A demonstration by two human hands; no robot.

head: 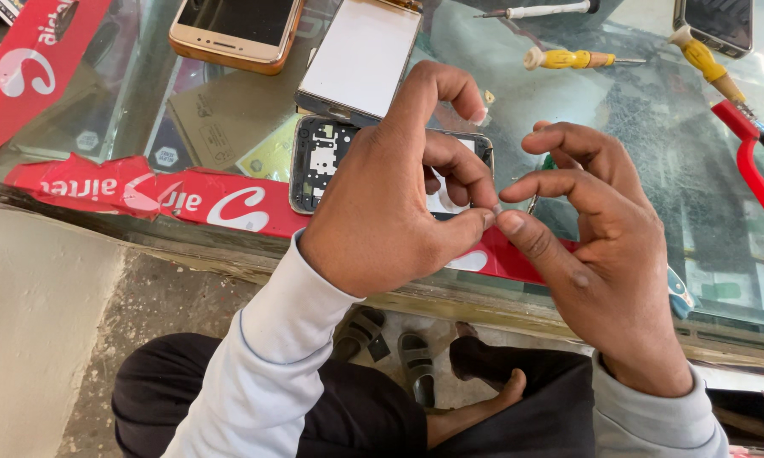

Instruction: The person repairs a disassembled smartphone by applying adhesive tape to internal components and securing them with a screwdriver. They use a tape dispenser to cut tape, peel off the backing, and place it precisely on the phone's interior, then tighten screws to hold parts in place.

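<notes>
Left hand: the left hand point(382, 203) hangs over the counter edge with thumb and forefinger pinched together on a tiny pale part point(495, 208), too small to identify; the other fingers curl loosely above.

Right hand: the right hand point(607, 254) meets it tip to tip, its forefinger and thumb closing toward the same pale part; the remaining fingers arch open. Whether the right fingers actually grip the part or only touch it, I cannot tell.

Thing in hand: the tiny part sits between the two sets of fingertips, in the air just above the opened dark phone frame with exposed circuit board point(322, 161), which lies flat on the glass counter top point(568, 127), partly hidden by the left hand.

Nearby: a white rectangular screen panel point(361, 55) rests tilted across the top of the frame; a gold smartphone point(233, 30) lies beyond it. A yellow-handled screwdriver point(568, 58) and a white-handled slim screwdriver point(539, 11) lie further back, a red-handled tool point(751, 161) to the right, and a red printed strip point(187, 199) runs along the counter edge.

Doing it well, as I judge: with so small a piece, the grip should stay on the fingertips, light and steady, and held over the glass rather than past its edge, so a slip lands on the counter and not the floor by the sandals point(390, 343).
</notes>
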